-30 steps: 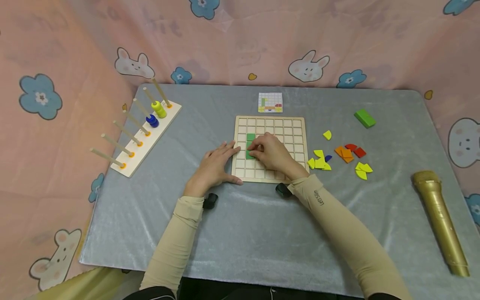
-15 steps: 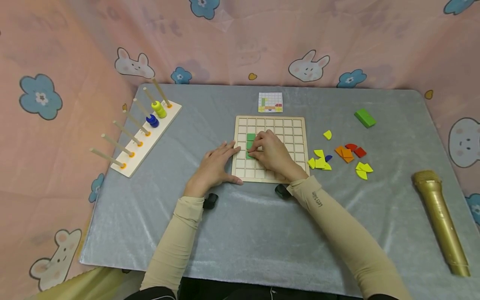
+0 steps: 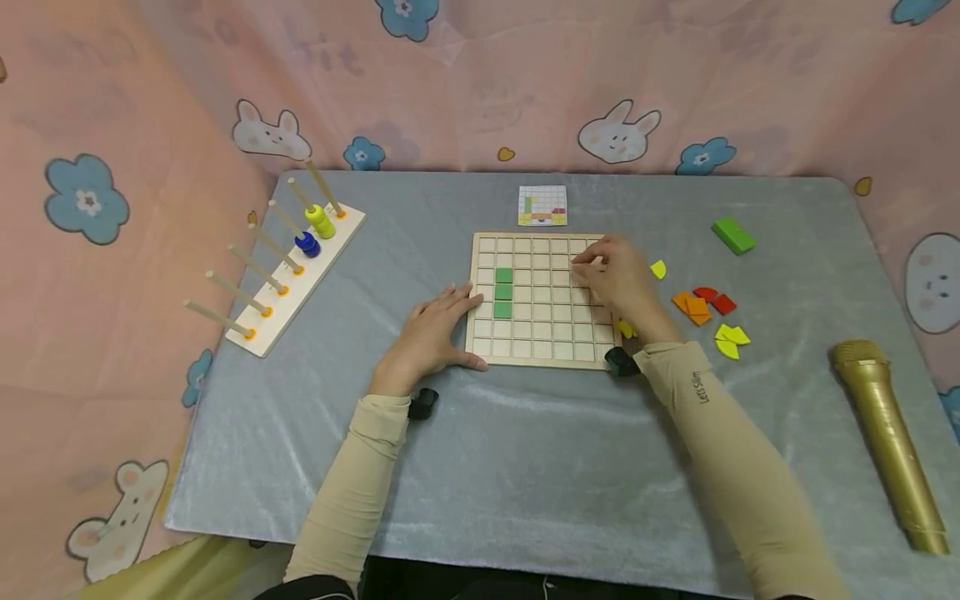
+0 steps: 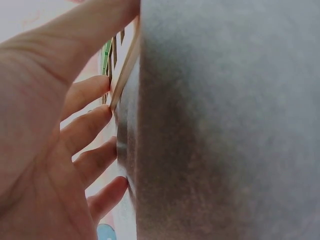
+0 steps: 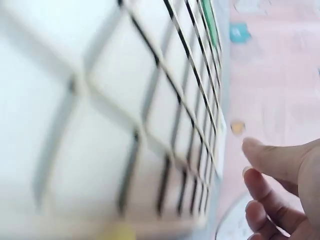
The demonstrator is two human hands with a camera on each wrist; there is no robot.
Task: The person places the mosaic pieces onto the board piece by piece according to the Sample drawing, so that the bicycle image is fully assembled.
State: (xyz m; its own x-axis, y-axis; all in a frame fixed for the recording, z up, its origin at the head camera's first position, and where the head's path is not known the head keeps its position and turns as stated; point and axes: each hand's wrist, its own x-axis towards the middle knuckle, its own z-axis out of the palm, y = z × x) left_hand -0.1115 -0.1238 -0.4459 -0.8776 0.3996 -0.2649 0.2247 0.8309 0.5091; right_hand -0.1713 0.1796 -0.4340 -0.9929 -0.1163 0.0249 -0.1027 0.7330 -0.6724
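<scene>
A wooden grid board lies on the grey cloth. Three green square tiles fill a short column of its cells near the left side. My left hand rests at the board's left edge with fingers spread, fingertips right at the rim in the left wrist view. My right hand hovers over the board's right part, its fingers loosely bent. In the right wrist view, a gap shows between thumb and index finger, with nothing held. A yellow piece peeks out below the right hand.
A printed pattern card lies behind the board. To the right are orange tiles, red tiles, yellow pieces, a green block and a gold microphone. A peg stand with blue and yellow rings stands left.
My right hand has let go of the lowest green tile and moved right, uncovering the green column. It now covers part of the yellow pieces. The left hand stays in place.
</scene>
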